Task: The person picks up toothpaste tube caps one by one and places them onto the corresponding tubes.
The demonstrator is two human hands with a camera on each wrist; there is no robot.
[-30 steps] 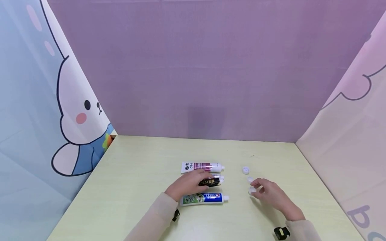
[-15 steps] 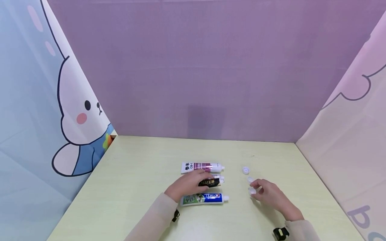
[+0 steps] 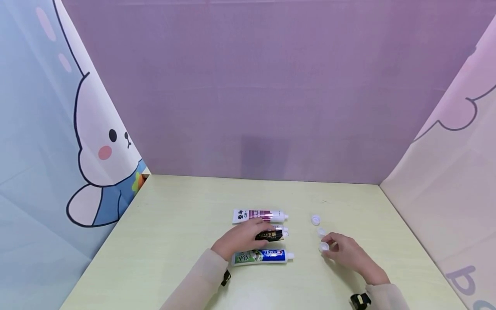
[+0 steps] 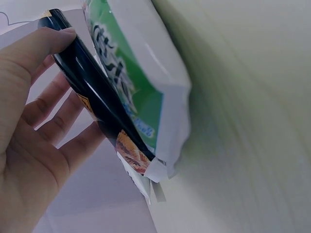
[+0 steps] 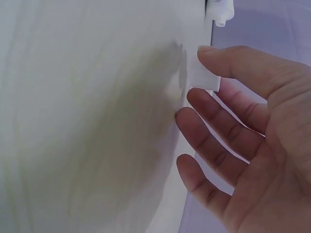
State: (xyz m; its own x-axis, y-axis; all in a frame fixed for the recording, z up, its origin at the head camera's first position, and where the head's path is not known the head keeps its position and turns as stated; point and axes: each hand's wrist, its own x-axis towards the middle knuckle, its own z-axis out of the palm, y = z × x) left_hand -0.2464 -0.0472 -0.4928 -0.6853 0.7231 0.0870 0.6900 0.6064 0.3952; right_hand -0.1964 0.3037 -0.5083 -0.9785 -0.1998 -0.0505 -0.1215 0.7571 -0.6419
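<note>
My left hand (image 3: 245, 234) grips a black toothpaste tube (image 3: 270, 235), thumb on one side and fingers on the other; in the left wrist view the tube (image 4: 87, 77) lies beside a green and white tube (image 4: 129, 63). My right hand (image 3: 350, 254) pinches a small white cap (image 3: 323, 246) between thumb and fingers; the right wrist view shows this cap (image 5: 204, 75) from the side. Just beyond the right fingertips lies a second white cap (image 3: 321, 232). The black tube's uncapped nozzle points right, towards the caps.
A white and maroon tube (image 3: 259, 215) lies behind the left hand, and a silvery tube (image 3: 280, 226) is partly hidden by it. Nearer the person is a green and blue tube (image 3: 263, 256). Another white cap (image 3: 315, 220) sits farther back on the pale table (image 3: 186, 206).
The cap in my right hand has tilted so its round face shows more plainly. My left hand keeps its grip on the black tube without visible movement.
</note>
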